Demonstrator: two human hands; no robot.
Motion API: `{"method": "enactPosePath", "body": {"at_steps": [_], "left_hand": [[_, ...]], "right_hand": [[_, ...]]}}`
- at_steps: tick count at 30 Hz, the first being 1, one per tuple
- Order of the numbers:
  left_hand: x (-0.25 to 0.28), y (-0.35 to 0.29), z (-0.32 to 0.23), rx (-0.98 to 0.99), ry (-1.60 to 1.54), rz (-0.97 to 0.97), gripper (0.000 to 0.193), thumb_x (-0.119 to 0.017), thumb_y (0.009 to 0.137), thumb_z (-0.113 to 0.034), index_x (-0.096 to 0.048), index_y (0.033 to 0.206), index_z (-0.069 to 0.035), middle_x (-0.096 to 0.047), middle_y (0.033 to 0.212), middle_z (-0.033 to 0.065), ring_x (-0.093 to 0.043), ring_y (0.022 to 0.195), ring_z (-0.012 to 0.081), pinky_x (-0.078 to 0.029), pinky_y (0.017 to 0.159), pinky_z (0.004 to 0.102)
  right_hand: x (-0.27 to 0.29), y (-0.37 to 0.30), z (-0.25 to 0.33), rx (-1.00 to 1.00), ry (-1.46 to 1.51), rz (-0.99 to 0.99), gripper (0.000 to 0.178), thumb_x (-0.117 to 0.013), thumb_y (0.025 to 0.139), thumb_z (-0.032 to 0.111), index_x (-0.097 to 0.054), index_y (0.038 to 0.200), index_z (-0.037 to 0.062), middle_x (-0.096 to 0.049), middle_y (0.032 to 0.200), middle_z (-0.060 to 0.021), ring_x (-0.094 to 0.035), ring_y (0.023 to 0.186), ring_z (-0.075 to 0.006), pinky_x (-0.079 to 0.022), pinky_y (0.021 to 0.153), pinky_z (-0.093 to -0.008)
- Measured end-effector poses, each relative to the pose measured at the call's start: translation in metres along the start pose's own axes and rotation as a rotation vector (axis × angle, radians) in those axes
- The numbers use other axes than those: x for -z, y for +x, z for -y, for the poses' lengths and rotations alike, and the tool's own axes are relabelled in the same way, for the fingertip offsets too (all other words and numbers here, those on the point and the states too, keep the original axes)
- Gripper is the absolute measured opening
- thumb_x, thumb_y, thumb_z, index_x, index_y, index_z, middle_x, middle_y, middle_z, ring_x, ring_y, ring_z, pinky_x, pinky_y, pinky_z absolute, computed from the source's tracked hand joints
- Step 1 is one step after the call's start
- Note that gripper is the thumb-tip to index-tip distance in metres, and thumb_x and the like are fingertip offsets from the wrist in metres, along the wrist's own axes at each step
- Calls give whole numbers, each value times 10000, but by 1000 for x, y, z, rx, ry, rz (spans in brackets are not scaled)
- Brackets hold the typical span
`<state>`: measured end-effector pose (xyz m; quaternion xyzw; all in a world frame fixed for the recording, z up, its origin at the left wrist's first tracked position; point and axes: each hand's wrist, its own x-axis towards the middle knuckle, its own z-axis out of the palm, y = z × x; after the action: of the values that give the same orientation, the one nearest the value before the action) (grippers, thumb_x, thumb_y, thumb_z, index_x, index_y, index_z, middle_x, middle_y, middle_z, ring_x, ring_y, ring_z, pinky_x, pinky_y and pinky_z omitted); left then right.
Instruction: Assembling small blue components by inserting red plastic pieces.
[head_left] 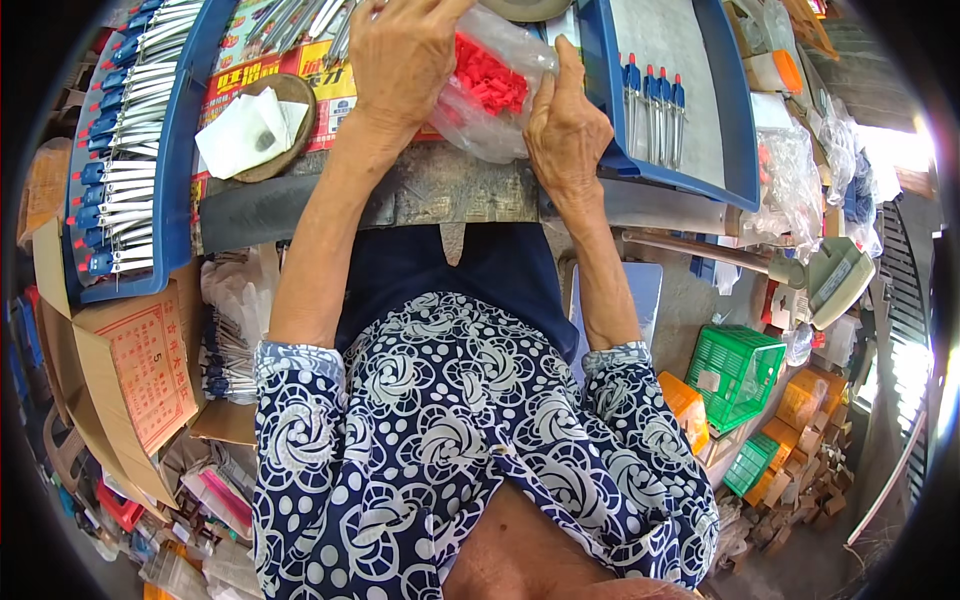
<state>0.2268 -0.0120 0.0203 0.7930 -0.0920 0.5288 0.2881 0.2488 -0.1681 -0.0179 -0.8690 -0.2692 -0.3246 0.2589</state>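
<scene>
Surroundings: cluttered. Open cardboard box (140, 365) beyond the counter's front edge on the person's left; green basket (735, 370) on the right.

Counter (455, 192): dark, worn wooden front edge running across in front of the person; a red-and-yellow printed sheet (245, 75) covers part of the top.

Left blue tray (179, 150), packed with rows of white-and-blue pens (120, 170). Right blue tray (738, 130), much barer, a few red-tipped pens (664, 120) standing side by side near its left wall. Between left tray and hands: a round board (303, 92) carrying white paper (245, 130).

Clear plastic bag (490, 140): between the two hands, over the counter's near part, left of the right tray.
Left hand (405, 65): at the bag's left side, fingers bent; fingertips cut off by the upper rim, so grip cannot be told.
Right hand (567, 130): thumb and forefinger pointing away from the body, gripping the bag's right edge.

Small red pieces (490, 78): heaped inside the bag. Heap's long axis slants from far left to near right. Left hand nearer, right beside the heap; clear film separates heap from right hand.
</scene>
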Motion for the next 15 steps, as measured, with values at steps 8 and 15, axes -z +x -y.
{"method": "enactPosePath", "body": {"at_steps": [8,15], "left_hand": [[13,-14,-24,304,15,229,369,-547,732,-42,-490,1094,4,-492,1069,197,-460,991,376,-354,879,411],[12,-36,-36,452,-51,203,601,-556,712,-59,-315,1258,19,-339,1253,222,-289,1173,400,-229,994,418]], "right_hand": [[16,3,9,4,10,108,405,-570,779,97,-455,1161,24,-563,934,-195,-557,835,-336,-460,691,-374],[8,31,16,305,156,-26,505,-566,752,152,-412,1210,6,-494,1057,-177,-466,1000,-317,-365,838,-416]]}}
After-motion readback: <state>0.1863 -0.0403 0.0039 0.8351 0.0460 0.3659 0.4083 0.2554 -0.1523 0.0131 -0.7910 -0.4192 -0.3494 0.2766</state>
